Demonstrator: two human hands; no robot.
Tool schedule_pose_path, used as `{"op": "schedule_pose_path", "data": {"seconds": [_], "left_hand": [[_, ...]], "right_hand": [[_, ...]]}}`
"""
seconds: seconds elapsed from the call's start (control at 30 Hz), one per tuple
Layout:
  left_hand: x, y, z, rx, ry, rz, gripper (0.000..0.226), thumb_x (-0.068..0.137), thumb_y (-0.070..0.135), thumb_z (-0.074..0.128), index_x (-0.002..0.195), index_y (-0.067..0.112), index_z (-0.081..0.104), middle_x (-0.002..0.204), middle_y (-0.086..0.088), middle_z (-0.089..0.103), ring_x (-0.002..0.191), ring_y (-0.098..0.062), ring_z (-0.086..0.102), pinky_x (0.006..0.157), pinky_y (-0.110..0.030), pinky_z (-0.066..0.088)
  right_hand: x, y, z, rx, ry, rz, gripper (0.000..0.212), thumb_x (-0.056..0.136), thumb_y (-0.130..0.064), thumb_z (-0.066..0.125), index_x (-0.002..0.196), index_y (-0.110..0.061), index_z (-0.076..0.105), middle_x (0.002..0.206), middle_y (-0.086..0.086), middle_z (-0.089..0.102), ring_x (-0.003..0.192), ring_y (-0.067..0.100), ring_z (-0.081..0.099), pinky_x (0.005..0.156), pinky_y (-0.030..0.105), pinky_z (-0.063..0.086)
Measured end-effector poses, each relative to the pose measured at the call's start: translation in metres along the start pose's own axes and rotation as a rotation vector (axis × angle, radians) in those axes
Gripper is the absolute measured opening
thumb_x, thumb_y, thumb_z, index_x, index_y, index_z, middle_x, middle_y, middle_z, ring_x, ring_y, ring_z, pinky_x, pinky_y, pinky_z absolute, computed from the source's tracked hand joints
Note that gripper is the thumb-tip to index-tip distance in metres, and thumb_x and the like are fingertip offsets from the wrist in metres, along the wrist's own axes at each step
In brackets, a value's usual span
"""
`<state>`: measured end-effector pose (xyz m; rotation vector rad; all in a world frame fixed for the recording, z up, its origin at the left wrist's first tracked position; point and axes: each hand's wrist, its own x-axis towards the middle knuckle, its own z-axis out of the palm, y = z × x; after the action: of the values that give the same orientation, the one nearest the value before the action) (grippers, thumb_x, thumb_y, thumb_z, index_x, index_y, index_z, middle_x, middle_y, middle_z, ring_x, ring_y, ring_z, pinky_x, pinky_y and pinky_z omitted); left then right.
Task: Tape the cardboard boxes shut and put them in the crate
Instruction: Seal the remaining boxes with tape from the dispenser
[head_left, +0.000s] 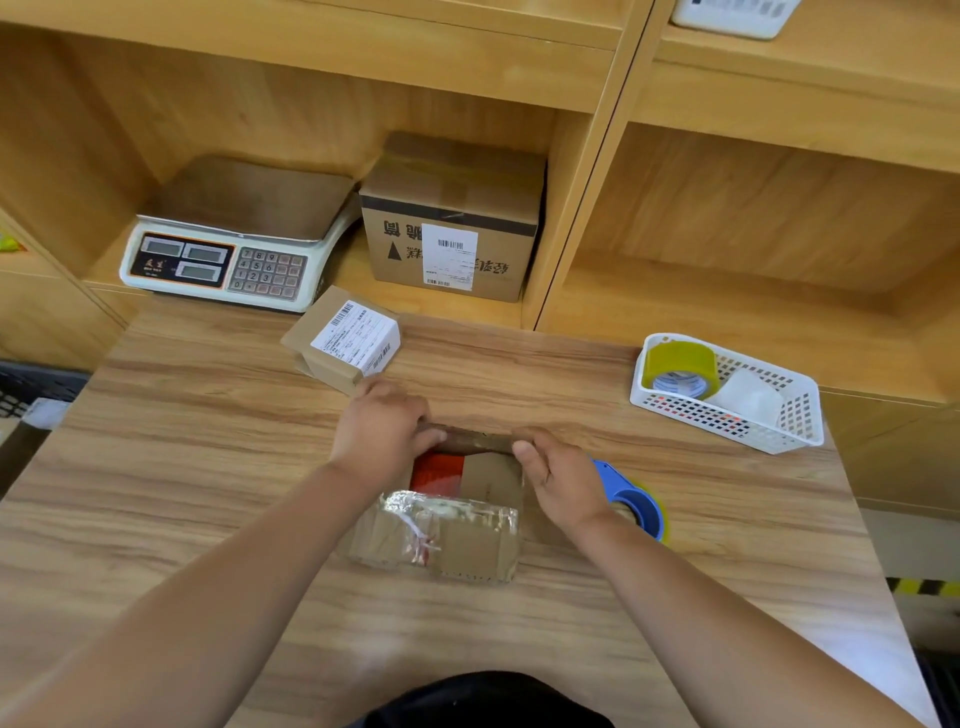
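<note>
Forearms (223, 582) reach forward to open cardboard box (475, 551), middle of desk (182, 467). Its far flap (475, 439) runs left-right; left hand (382, 431) and right hand (558, 483) curl fingers over its two ends, box body just nearer than both. Tape dispenser (636, 501) just beside right wrist, so right hand is nearer it. Labelled box (345, 340) beyond left hand.

Right hand (563, 483) partly hides the tape dispenser (640, 500).

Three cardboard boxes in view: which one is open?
The nearest box, its far flap held by the left hand and right hand; red contents show inside. The small labelled box and the large shelf box are both closed.
</note>
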<state>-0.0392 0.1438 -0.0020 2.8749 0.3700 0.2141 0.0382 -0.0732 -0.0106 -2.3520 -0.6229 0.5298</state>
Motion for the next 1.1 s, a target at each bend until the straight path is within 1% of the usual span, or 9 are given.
{"op": "schedule_pose_path", "data": {"seconds": [0.13,0.3,0.47,0.6,0.67,0.73,0.83,1.0,1.1], "left_hand": [[0.023,0.000,-0.004,0.045,-0.063,-0.058,0.040,0.076,0.057,0.066,0.089,0.019,0.068,0.095,-0.007,0.062,0.111,-0.024,0.047,0.109,-0.031,0.022],[0.048,-0.005,-0.002,0.138,-0.247,-0.043,0.054,0.078,0.070,0.052,0.092,0.019,0.064,0.103,-0.007,0.056,0.112,-0.026,0.041,0.101,-0.029,0.022],[0.062,-0.009,0.002,0.177,-0.337,-0.022,0.062,0.079,0.074,0.043,0.103,0.020,0.063,0.105,-0.007,0.059,0.109,-0.020,0.046,0.104,-0.030,0.023],[0.069,-0.016,0.009,0.115,-0.351,-0.017,0.063,0.075,0.076,0.046,0.104,0.024,0.065,0.102,-0.007,0.060,0.106,-0.019,0.048,0.104,-0.031,0.024],[0.070,-0.019,0.012,0.078,-0.338,-0.027,0.061,0.073,0.076,0.050,0.099,0.023,0.066,0.098,-0.006,0.058,0.104,-0.020,0.049,0.104,-0.031,0.023],[0.070,-0.019,0.014,0.058,-0.301,-0.033,0.059,0.070,0.075,0.054,0.088,0.021,0.065,0.089,-0.004,0.053,0.101,-0.022,0.049,0.101,-0.030,0.024],[0.067,-0.018,0.014,0.045,-0.258,-0.028,0.057,0.071,0.071,0.059,0.083,0.015,0.065,0.089,-0.007,0.055,0.096,-0.024,0.049,0.098,-0.030,0.023],[0.062,-0.014,0.009,0.008,-0.226,-0.043,0.053,0.074,0.066,0.061,0.086,0.015,0.064,0.101,-0.010,0.056,0.104,-0.026,0.046,0.101,-0.030,0.021],[0.060,-0.002,0.007,-0.031,-0.233,0.016,0.044,0.082,0.057,0.059,0.110,0.023,0.063,0.119,-0.001,0.053,0.122,-0.024,0.033,0.103,-0.030,0.017]], "right_hand": [[0.015,-0.004,0.007,0.011,0.048,0.130,0.027,0.086,-0.041,0.064,0.085,-0.015,0.055,0.084,-0.002,0.064,0.079,0.013,0.058,0.065,0.028,0.045],[0.032,-0.012,0.019,0.166,0.097,0.220,0.029,0.083,-0.035,0.069,0.084,-0.012,0.051,0.074,0.008,0.060,0.060,0.017,0.052,0.055,0.034,0.045],[0.043,-0.017,0.027,0.201,0.150,0.272,0.042,0.083,-0.037,0.069,0.069,-0.021,0.032,0.062,-0.003,0.037,0.054,0.011,0.035,0.050,0.025,0.026],[0.054,-0.017,0.033,0.170,0.188,0.323,0.042,0.081,-0.049,0.065,0.072,-0.020,0.037,0.062,-0.002,0.044,0.059,0.014,0.044,0.054,0.030,0.036],[0.059,-0.017,0.036,0.124,0.228,0.351,0.044,0.078,-0.054,0.065,0.076,-0.016,0.043,0.065,-0.001,0.051,0.071,0.021,0.053,0.066,0.038,0.047],[0.062,-0.019,0.036,0.036,0.261,0.343,0.047,0.079,-0.056,0.064,0.073,-0.015,0.041,0.064,-0.001,0.048,0.076,0.024,0.051,0.079,0.041,0.046],[0.063,-0.021,0.038,-0.126,0.308,0.307,0.051,0.079,-0.062,0.059,0.069,-0.016,0.037,0.062,0.001,0.051,0.071,0.025,0.053,0.083,0.038,0.040],[0.064,-0.020,0.040,-0.027,0.278,0.316,0.049,0.080,-0.057,0.062,0.068,-0.017,0.034,0.060,0.001,0.047,0.065,0.019,0.047,0.073,0.037,0.039],[0.062,-0.015,0.035,0.217,0.189,0.281,0.041,0.081,-0.043,0.069,0.074,-0.013,0.042,0.063,0.003,0.046,0.060,0.016,0.044,0.058,0.038,0.041]]}}
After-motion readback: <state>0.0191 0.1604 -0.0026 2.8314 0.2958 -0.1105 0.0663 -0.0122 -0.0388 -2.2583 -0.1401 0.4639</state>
